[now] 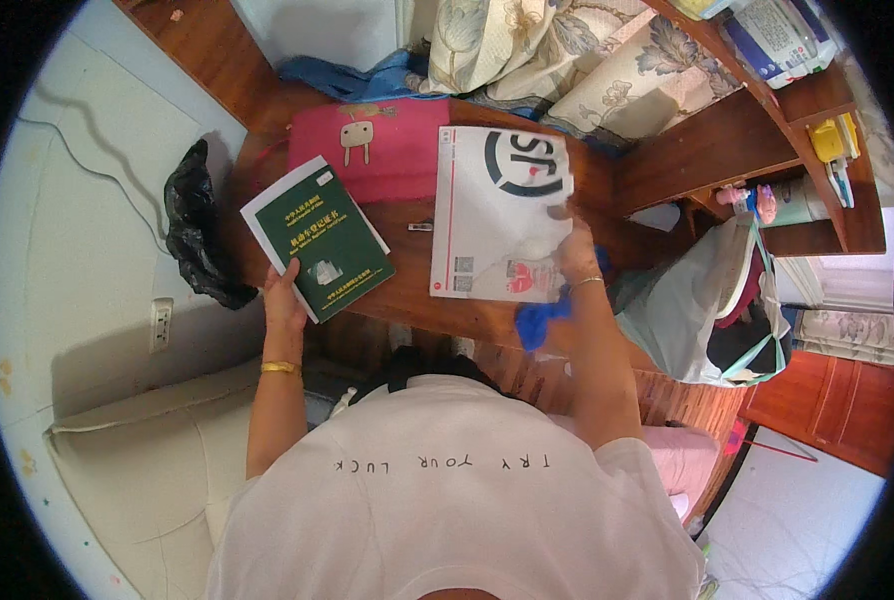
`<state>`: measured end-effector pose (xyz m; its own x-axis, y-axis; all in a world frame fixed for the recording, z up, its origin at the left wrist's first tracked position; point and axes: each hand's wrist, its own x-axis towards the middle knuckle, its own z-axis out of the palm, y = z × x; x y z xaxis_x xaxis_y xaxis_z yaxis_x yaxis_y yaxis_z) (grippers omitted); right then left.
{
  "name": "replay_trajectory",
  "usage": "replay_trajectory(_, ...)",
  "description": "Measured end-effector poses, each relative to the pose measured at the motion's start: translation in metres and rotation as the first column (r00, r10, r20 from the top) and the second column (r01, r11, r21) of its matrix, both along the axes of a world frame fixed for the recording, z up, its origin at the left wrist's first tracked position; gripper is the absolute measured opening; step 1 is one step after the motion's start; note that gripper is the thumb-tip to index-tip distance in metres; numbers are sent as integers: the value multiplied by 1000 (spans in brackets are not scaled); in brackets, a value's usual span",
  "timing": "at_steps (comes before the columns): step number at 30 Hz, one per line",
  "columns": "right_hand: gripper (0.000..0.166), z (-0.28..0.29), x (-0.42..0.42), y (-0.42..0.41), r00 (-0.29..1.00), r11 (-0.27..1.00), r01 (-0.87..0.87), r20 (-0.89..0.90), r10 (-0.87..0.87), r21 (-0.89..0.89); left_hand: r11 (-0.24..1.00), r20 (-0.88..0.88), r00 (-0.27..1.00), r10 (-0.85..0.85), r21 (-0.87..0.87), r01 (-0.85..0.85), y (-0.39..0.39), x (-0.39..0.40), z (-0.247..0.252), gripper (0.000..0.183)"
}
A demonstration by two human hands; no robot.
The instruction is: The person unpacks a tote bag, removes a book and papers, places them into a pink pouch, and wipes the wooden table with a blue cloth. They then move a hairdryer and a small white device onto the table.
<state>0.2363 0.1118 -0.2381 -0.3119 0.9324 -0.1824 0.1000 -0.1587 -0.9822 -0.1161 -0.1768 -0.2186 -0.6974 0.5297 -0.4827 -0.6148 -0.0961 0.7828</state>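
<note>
My left hand holds a green booklet by its lower left edge, thumb on top. Gold-coloured writing covers the booklet, and white paper sheets stick out behind it. On the right, my right hand grips the right edge of a white cardboard envelope; motion blurs the fingers. The envelope bears large dark lettering, a red line and printed codes. Behind both lies a flat pink pouch with a rabbit-like figure. A small dark and silver object rests on the wooden desk between the papers.
A black plastic bag is against the wall at left, above a socket. Blue crumpled material hangs at the desk's front edge. A stuffed plastic bag stands right, below a wooden shelf. Patterned curtains drape behind.
</note>
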Motion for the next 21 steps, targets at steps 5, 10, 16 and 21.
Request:
replay_trajectory(5,22,2,-16,-21,972,936,101,-167,-165,-338,999,11,1000,-7,37,7,-2,4,9,28)
replay_trajectory(10,24,5,-21,-29,994,978,77,-55,-90,-193,987,14,995,-97,130,95,3,11,23,28)
replay_trajectory(16,24,29,-60,-49,964,952,-52,262,-31,300,938,28,973,-227,275,211,13,18,46,29)
replay_trajectory(21,27,87,-101,-73,943,827,-148,330,-47,543,921,-148,966,-210,300,246,22,23,71,29)
